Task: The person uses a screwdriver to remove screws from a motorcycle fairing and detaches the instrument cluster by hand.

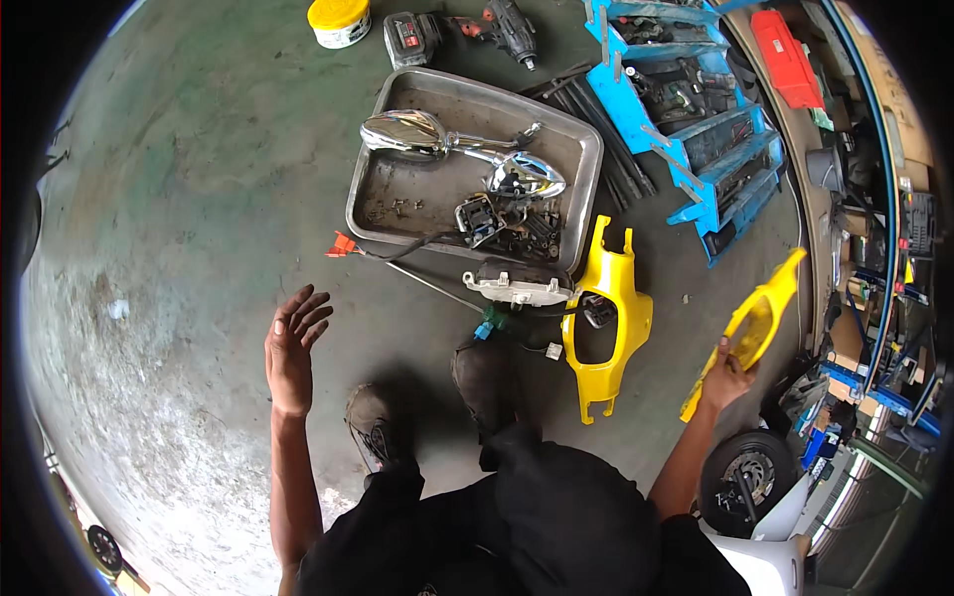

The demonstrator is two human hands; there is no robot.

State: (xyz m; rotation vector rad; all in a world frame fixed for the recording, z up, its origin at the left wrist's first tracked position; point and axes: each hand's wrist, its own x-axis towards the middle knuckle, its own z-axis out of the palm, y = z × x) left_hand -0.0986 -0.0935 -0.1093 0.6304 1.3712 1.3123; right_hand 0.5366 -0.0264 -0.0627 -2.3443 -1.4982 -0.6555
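Note:
My right hand (728, 374) grips a yellow plastic fairing panel (763, 296) by its lower edge, out to the right. A second yellow fairing frame (630, 323), with a large opening in its middle, lies on the floor nearer the centre. My left hand (294, 343) hovers over the floor on the left, fingers apart and nothing in it. Between the hands, a white-edged instrument cluster (522, 286) rests against the near edge of a metal tray (363, 184). Two chrome mirrors (407, 129) lie in that tray, beside a dark switch housing (479, 221) with wires.
A blue cantilever toolbox (696, 149) stands spread out at the far right. Beyond the tray lie a cordless impact wrench (510, 32), a battery (410, 40) and a yellow-lidded tub (339, 20). My shoes (487, 382) are near the cluster. A wheel (747, 479) sits at lower right.

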